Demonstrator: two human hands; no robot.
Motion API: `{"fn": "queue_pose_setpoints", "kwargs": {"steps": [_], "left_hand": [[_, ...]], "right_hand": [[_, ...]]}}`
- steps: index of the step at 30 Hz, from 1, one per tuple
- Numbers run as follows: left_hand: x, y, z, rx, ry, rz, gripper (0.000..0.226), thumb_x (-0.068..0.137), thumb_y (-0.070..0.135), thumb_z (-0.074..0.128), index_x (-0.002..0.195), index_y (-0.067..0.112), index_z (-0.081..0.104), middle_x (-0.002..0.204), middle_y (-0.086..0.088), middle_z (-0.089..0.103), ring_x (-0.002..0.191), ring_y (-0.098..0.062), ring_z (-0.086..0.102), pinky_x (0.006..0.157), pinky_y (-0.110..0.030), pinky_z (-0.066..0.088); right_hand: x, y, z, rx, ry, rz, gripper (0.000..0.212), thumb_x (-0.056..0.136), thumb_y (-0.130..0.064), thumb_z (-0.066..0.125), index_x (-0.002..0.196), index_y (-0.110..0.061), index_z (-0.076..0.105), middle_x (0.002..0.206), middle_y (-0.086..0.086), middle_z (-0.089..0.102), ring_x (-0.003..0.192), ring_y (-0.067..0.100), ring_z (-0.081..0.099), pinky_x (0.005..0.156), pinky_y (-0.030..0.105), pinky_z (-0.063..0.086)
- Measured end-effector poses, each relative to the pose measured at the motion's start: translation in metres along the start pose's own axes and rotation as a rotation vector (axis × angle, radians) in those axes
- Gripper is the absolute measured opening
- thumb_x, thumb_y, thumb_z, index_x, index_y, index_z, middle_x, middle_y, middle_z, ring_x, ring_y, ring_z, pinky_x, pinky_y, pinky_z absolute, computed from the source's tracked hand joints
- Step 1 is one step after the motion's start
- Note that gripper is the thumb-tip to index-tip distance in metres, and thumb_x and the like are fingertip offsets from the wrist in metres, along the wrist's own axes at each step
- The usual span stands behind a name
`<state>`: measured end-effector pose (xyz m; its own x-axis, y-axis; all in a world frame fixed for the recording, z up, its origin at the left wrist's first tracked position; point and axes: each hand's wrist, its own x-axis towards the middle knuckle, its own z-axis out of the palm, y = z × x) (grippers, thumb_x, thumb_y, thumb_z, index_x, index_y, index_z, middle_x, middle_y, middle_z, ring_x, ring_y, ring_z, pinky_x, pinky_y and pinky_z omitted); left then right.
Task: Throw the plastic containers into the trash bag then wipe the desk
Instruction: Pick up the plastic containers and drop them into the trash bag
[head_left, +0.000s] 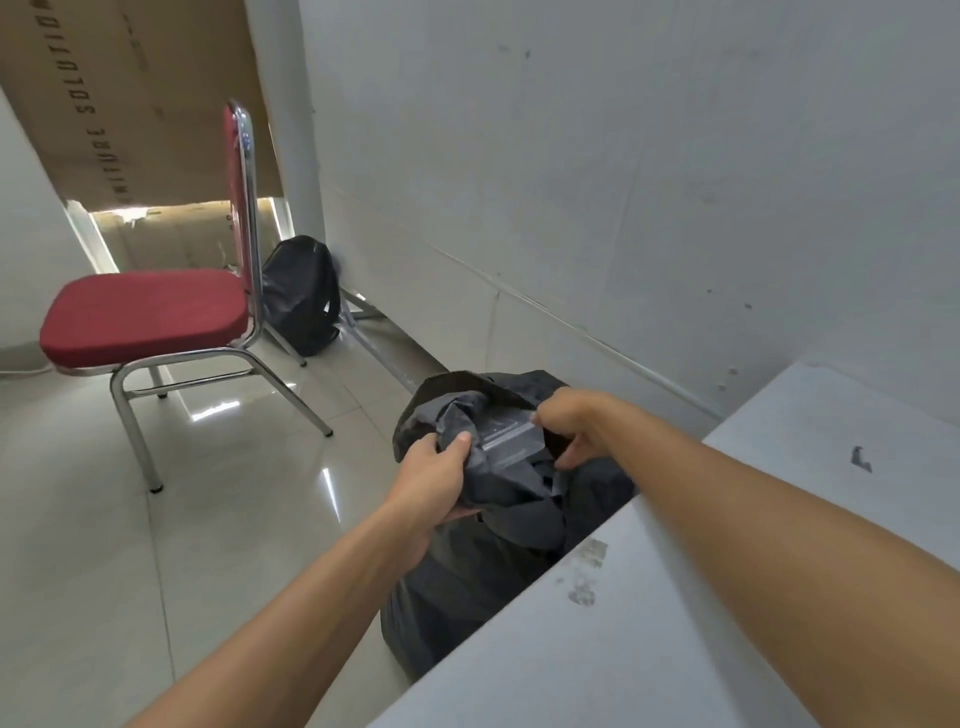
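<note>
A black trash bag (467, 582) stands on the floor against the left edge of the white desk (675, 623). My left hand (434, 475) grips the near rim of the bag and holds its mouth up. My right hand (569, 426) reaches over the desk corner and holds a clear plastic container (511, 436) at the mouth of the bag. The container sits partly among the bag's folds. The inside of the bag is hidden.
A red padded chair (145, 322) with chrome legs stands on the tiled floor at the left. A black backpack (301, 291) leans at the wall behind it. The white wall (623, 182) runs along the right. Smudges (584, 577) mark the desk near its edge.
</note>
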<state>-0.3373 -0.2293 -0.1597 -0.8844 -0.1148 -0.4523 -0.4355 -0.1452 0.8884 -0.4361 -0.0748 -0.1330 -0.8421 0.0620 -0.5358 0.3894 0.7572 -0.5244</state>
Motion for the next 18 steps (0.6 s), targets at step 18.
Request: {"fn": "queue_pose_setpoints", "kwargs": {"steps": [18], "left_hand": [[-0.159,0.050,0.010,0.116,-0.200,0.079,0.044,0.098,0.013,0.061,0.140,0.004,0.050,0.140,-0.010,0.051,0.129,-0.032,0.054,0.094,-0.049,0.057]], "right_hand": [[-0.220,0.081,-0.065,0.320,0.136,-0.323,0.015,0.096,-0.020,0.058,0.105,-0.021,0.070,0.106,0.000,0.073,0.090,0.017,0.074,0.083,0.035,0.060]]}}
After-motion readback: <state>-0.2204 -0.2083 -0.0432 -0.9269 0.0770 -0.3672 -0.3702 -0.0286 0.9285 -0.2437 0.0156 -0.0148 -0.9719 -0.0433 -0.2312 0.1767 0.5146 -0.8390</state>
